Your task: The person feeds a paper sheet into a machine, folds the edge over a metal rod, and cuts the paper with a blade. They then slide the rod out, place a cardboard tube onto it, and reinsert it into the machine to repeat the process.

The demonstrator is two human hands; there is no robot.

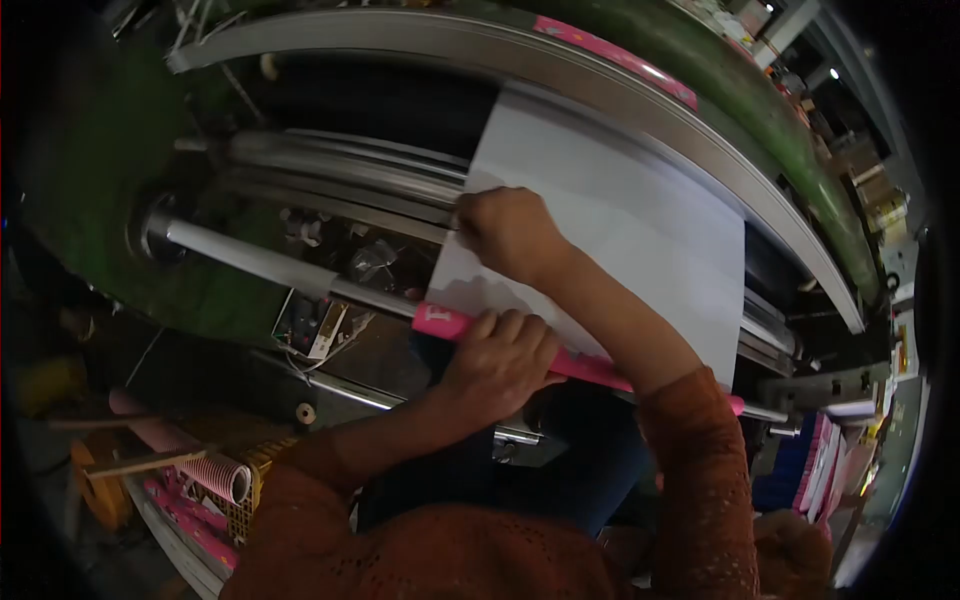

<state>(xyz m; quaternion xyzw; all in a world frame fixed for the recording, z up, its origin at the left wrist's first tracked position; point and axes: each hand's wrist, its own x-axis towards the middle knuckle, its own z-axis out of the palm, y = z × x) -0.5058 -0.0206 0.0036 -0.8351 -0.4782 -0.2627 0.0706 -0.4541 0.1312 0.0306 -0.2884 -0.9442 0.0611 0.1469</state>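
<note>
A wide white sheet (610,210) runs from under the machine's metal crossbar down to a pink printed roll (437,320) on a metal shaft. My left hand (500,362) is closed over the pink roll near its left end, thumb toward the right. Above it, my right hand (510,232) is closed at the sheet's left edge, its forearm crossing over the sheet. The fingertips of that hand are partly hidden, but they appear to pinch the edge. A bare length of the shaft (250,262) sticks out to the left of the roll.
Metal rollers (340,165) lie behind the shaft, under a curved crossbar (400,32). A green roller (740,95) is at the top right. Pink-striped rolls and a yellow crate (242,510) stand at lower left. Stacked material (810,460) sits at right.
</note>
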